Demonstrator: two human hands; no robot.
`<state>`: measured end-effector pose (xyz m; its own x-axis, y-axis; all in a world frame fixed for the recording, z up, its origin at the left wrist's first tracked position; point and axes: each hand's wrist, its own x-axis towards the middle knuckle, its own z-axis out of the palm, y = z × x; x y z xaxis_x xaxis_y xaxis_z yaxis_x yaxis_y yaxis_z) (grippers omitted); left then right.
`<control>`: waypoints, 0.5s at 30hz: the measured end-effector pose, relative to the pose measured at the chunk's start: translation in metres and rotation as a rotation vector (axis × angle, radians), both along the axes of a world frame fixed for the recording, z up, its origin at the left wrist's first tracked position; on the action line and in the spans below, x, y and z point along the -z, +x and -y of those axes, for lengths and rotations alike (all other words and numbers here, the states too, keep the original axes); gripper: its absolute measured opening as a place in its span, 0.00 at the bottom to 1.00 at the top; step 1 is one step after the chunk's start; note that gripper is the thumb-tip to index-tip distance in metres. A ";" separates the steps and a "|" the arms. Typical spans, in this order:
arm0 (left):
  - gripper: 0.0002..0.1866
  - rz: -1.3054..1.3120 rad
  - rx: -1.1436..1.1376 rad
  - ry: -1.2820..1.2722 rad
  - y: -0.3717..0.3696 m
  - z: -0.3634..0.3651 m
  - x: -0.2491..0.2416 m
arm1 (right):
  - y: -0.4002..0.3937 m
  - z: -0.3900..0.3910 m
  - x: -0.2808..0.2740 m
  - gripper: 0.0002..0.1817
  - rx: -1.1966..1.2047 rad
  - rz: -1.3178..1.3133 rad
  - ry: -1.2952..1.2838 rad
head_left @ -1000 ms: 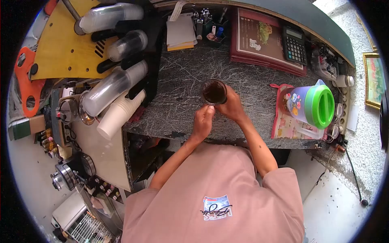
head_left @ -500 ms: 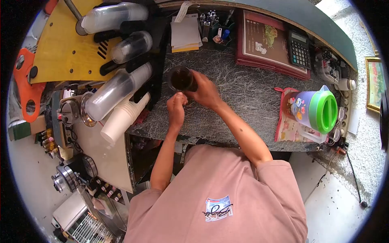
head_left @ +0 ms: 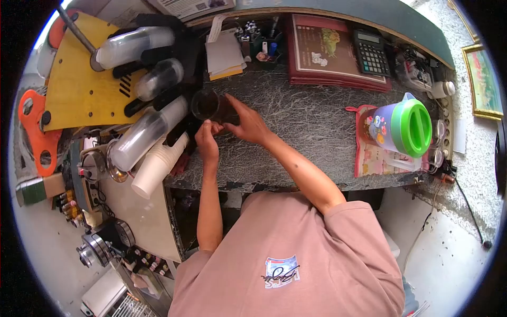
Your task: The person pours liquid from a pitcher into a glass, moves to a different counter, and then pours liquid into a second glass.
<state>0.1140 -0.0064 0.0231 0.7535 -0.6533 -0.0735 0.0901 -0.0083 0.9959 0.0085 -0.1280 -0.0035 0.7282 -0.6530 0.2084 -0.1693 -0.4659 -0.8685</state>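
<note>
A dark see-through cup [head_left: 205, 104] lies tilted over the counter, its round end toward the left. My right hand [head_left: 247, 124] is closed around the cup's right side, thumb and fingers on either side of it. Just below the cup, my left hand [head_left: 207, 141] has its fingers curled together near the rim. Whether those fingers pinch the cup or something small cannot be made out. Left of the hands are stacked white paper cups [head_left: 158, 166] and a sleeve of clear plastic cups [head_left: 148, 134].
The dark marbled counter [head_left: 301, 127] carries red menu books [head_left: 322, 47], a calculator [head_left: 372, 53], papers [head_left: 223, 55] and a pen holder [head_left: 266, 48]. A green-lidded pitcher [head_left: 409, 128] stands on a cloth at right. A yellow panel [head_left: 79, 79] with cup holders rises at left.
The whole view has shifted a little. The cup and both hands have moved slightly left, closer to the stacked cups. My right hand keeps its hold on the cup.
</note>
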 end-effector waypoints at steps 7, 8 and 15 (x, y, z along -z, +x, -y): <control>0.18 0.159 -0.100 0.197 -0.020 -0.014 0.018 | -0.177 -0.028 -0.012 0.19 0.112 0.052 0.046; 0.19 0.147 -0.205 0.150 -0.031 -0.015 0.021 | -0.210 -0.038 -0.011 0.14 0.306 0.034 -0.017; 0.25 0.172 -0.305 0.200 -0.098 -0.046 0.030 | -0.446 -0.012 -0.047 0.10 1.359 -0.264 -0.601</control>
